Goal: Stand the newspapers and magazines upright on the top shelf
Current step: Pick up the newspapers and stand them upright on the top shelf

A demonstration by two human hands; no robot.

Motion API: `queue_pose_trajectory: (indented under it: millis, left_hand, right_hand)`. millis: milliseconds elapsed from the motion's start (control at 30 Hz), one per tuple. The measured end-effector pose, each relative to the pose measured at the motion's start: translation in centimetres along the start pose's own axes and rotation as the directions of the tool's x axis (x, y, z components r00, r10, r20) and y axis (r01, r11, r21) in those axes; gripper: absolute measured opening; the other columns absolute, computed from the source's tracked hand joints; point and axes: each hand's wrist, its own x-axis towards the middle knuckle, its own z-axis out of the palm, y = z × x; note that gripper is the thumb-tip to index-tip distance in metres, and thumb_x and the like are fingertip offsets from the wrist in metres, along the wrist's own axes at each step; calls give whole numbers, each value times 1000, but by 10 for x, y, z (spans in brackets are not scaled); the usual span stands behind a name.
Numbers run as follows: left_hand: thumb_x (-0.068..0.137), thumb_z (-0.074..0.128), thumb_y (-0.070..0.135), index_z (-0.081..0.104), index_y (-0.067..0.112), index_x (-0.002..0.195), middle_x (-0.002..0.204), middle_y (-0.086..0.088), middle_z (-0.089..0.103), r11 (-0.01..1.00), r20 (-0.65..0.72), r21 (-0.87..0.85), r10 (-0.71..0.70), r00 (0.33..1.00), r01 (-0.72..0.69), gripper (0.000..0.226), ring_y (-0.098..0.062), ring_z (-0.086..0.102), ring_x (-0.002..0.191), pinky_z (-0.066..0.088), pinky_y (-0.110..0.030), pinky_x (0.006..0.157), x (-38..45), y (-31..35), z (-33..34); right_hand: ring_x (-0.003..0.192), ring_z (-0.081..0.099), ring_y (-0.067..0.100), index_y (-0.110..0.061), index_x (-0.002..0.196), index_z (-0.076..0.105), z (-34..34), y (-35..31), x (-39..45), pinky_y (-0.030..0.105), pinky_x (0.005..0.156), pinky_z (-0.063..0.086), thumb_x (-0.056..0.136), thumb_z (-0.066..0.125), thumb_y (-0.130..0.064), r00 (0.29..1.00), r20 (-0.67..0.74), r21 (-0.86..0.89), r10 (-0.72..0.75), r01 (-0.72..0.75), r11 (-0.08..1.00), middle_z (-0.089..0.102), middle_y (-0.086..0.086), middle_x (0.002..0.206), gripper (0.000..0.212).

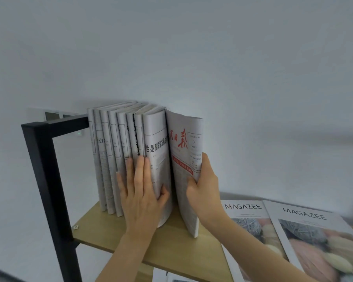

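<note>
Newspapers: we see a row of folded newspapers [128, 159] standing upright at the left end of the top shelf [102, 226], against the black frame [41, 169]; the outermost newspaper [184, 169] stands tilted, a gap between it and the row.
Magazines: two magazines [293, 231] lie flat on the shelf, right of the row, not yet stood up.
Risk: we judge the limp outermost paper could slump or slide out at its foot if released before it meets the row; the row could fan rightward.
Left hand [141, 192]: fingers straight, flat against the row, thumb on the fold; grips nothing.
Right hand [202, 188]: fingers curled round the outermost newspaper's edge, holding it.
</note>
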Motion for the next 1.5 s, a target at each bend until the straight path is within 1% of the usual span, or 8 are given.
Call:
queue_pose_trajectory:
  millis: [233, 433, 567, 667, 767, 900, 1100, 1500]
  left_hand:
    - [76, 68, 36, -1, 4, 152, 160, -14, 9, 999, 124, -2, 52, 991, -52, 107, -34, 11, 148, 16, -56, 117, 26, -3, -8]
    - [76, 64, 25, 39, 6, 143, 142, -17, 45, 986, 46, -58, 157, 987, -154, 74, -36, 35, 137, 19, -50, 118, 114, -9, -37]
    - [77, 67, 20, 55, 11, 128, 108, -8, 61, 962, 95, -230, 170, 981, -144, 53, -30, 54, 108, 50, -46, 88, 155, -16, -53]
    - [82, 65, 21, 54, 19, 129, 110, -1, 59, 929, 150, -348, 186, 971, -124, 49, -23, 50, 107, 46, -40, 85, 159, -20, -56]
    - [91, 50, 17, 54, 21, 128, 101, 5, 54, 873, 173, -480, 193, 966, -88, 37, -16, 44, 100, 39, -31, 87, 163, -25, -60]
    - [91, 51, 34, 62, 16, 101, 94, 12, 47, 862, 203, -496, 227, 953, -100, 23, -10, 40, 96, 33, -24, 82, 165, -28, -64]
    - [82, 59, 42, 55, 18, 93, 90, 11, 46, 864, 203, -494, 221, 954, -95, 27, -11, 40, 87, 28, -22, 73, 162, -29, -69]
    - [84, 63, 41, 55, 18, 100, 93, 6, 49, 885, 180, -447, 233, 956, -132, 29, -14, 43, 91, 29, -24, 74, 159, -28, -67]
  right_hand:
    - [90, 48, -3, -15, 125, 48, 13, -2, 5, -5, 74, 35, 77, 40, 15, 1000, -25, 14, -10, 11, 1000, 58, -12, 104, 57]
    - [82, 52, -10, -16, 125, 47, 23, -5, 8, -4, 71, 37, 79, 38, 15, 999, -52, 29, -1, 3, 1000, 55, -25, 95, 56]
    - [94, 56, -3, -26, 130, 45, 39, -10, 11, 21, 85, 47, 87, 40, 6, 999, -34, 57, 25, -23, 998, 58, -25, 100, 54]
    - [106, 58, -2, -30, 136, 39, 51, -10, 8, 30, 98, 48, 96, 49, -16, 994, 107, 158, 8, -25, 987, 59, -23, 114, 44]
    - [125, 49, 2, -33, 143, 30, 53, -1, 8, 40, 105, 43, 92, 56, -32, 965, 258, 191, -46, -4, 982, 51, -19, 135, 58]
    - [138, 34, 3, -33, 143, 31, 38, 9, 14, 41, 112, 36, 86, 68, -17, 919, 394, 282, -20, -99, 954, 41, -21, 143, 70]
    - [147, 8, 16, -31, 149, -18, 27, 45, 0, 39, 117, 21, 67, 79, -52, 751, 562, -171, 346, -303, 937, -4, -9, 160, 129]
    - [137, 35, 16, -57, 136, -18, 57, 68, 16, 47, 110, 37, 33, 88, -63, 808, 515, -66, 286, -295, 953, 24, -11, 151, 147]
